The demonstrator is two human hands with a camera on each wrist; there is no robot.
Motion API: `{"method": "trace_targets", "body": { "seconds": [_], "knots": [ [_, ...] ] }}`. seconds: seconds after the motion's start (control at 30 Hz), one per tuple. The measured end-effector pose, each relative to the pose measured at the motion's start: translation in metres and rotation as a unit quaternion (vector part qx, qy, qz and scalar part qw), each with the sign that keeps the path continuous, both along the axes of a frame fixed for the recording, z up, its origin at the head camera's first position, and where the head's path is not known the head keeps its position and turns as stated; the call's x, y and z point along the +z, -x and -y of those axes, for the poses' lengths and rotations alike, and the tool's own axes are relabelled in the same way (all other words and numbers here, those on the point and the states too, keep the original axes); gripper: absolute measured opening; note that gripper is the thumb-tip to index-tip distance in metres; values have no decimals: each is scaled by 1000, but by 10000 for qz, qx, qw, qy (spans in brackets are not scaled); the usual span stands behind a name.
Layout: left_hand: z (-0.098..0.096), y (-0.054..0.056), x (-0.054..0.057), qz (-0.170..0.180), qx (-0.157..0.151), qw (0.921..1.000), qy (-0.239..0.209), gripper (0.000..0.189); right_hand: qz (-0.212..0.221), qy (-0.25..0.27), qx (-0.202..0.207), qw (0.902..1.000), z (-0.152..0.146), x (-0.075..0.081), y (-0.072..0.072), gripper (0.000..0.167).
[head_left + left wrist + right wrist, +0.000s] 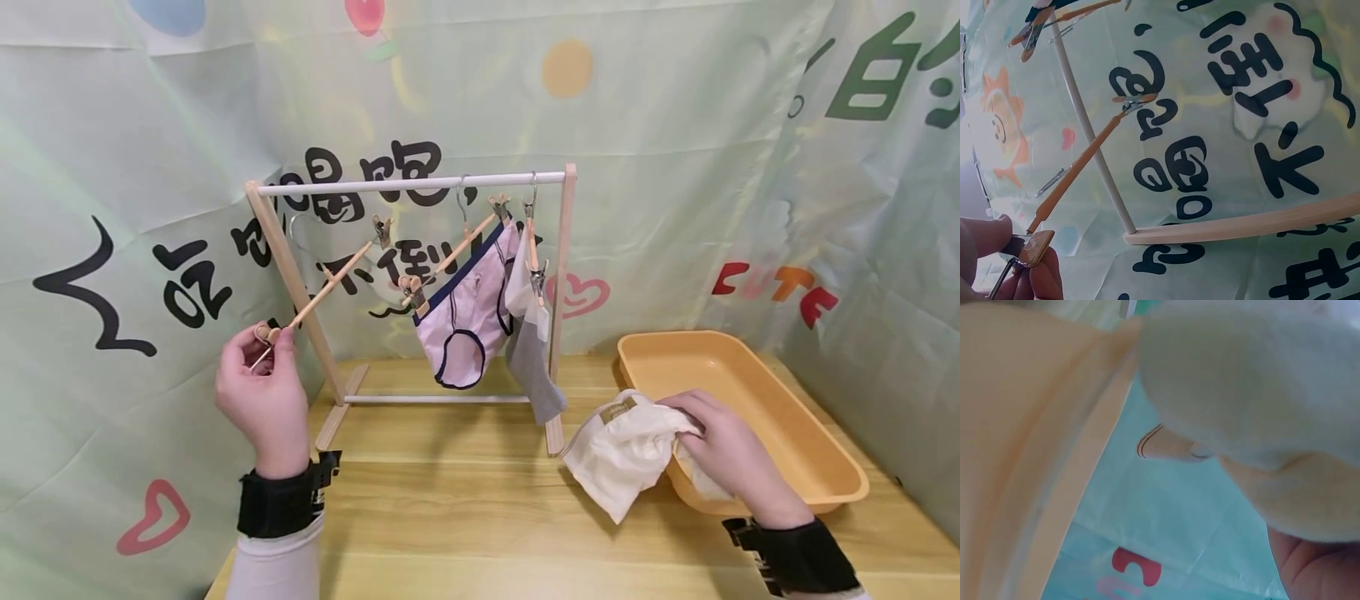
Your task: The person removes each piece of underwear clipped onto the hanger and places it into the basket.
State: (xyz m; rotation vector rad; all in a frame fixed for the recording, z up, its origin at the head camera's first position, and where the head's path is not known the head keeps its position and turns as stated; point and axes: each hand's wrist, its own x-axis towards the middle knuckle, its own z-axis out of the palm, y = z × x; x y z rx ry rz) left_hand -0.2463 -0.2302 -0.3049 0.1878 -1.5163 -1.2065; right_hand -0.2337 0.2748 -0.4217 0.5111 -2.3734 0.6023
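My left hand (266, 400) pinches the clip (266, 335) at the lower end of a small wooden clip hanger (335, 282). The hanger slants up to the right, its other clip (382, 232) gripping nothing. In the left wrist view, thumb and fingers close around the clip beside the hanger's wooden bar (1075, 172). At the right, my right hand (727, 454) grips a cream cloth garment (622, 458) with a tan label. This garment hangs in folds over the near left rim of a yellow-orange basin (757, 367). Its cloth (1241, 381) fills much of the right wrist view.
A wooden drying rack (412, 181) with a white top bar stands between the hands. From it hang pink briefs (472, 308) with dark blue trim, clipped to a hanger, and a white-and-grey sock (534, 358) on another. A printed curtain (660, 208) surrounds the wooden table (450, 517).
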Motion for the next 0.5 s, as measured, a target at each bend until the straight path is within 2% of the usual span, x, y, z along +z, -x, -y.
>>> {"method": "trace_targets", "body": {
  "seconds": [0.23, 0.5],
  "knots": [
    [4, 9, 12, -77, -30, 10000, 27, 31, -284, 129, -274, 9991, -12, 1, 0, 40],
    [5, 16, 21, -83, -45, 10000, 12, 32, -400, 359, -462, 9975, -19, 3, -1, 41]
  ]
}}
